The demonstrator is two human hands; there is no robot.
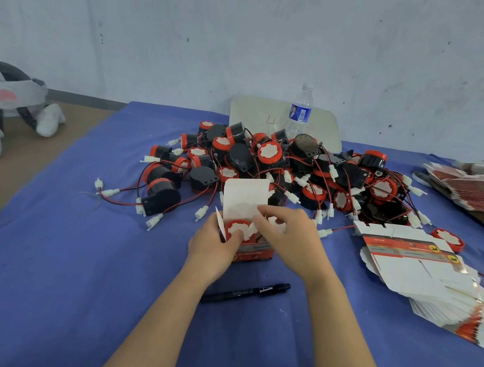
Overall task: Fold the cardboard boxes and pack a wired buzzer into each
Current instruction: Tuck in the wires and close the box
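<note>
Closing the box [253,253] now could trap a wire, if one is left proud. The buzzer [238,230] is seated under the thumb of the left hand [215,242], which grips the box. The right hand [286,234] is curled alongside, its hold indiscernible. The lid flap [245,198] is raised beyond the fingertips.

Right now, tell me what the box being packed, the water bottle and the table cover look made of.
The box: thin cardboard, matte white inside, printed red outside; its flaps fold sharply. The water bottle: clear plastic, see-through, with a white cap and blue label. The table cover: probably blue cloth, matte and lightly wrinkled.
</note>
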